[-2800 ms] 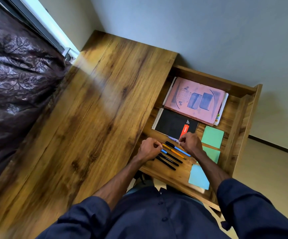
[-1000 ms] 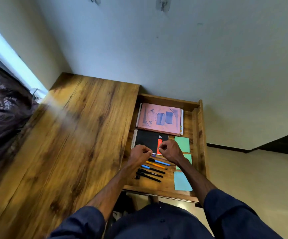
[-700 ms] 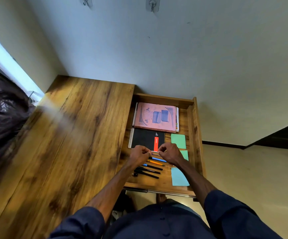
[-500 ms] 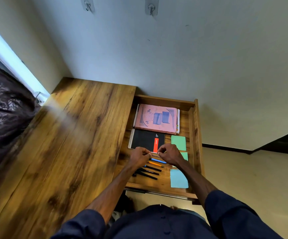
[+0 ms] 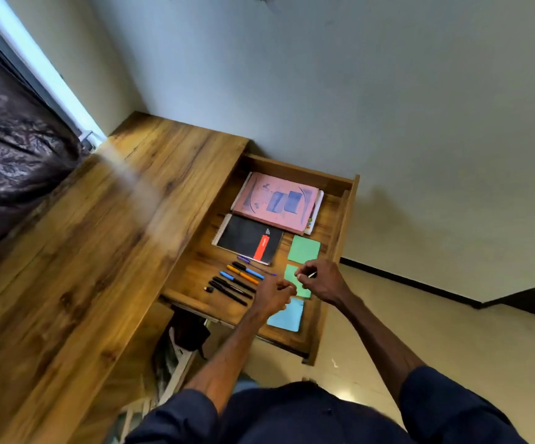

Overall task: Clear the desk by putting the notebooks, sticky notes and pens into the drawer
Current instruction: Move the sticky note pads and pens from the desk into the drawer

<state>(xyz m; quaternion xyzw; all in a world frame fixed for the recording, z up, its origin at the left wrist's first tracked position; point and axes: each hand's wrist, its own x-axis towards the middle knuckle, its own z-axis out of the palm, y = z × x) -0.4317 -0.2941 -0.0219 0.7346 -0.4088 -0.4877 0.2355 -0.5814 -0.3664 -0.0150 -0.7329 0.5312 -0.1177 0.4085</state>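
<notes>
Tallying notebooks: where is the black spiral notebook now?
In the head view, the black spiral notebook lies in the open drawer, between the pink notebook behind it and the row of pens in front, left of a green sticky note.

A single view is given, taken by a wide-angle camera worn on the person's head. It is aimed forward and steeply down, so the desk (image 5: 99,251) is seen from above at the left and the open drawer (image 5: 291,170) near the middle. The frame is tilted: the desk's edges run diagonally, the wall (image 5: 356,91) fills the upper part, and the floor (image 5: 436,331) is shown at the lower right. The left hand (image 5: 274,291) and right hand (image 5: 322,280) are caught just below centre, and the dark sleeves (image 5: 452,408) are cut off by the bottom edge. The view is near enough for a small pale object (image 5: 312,274) pinched in the right hand to be seen, but not identified.
</notes>
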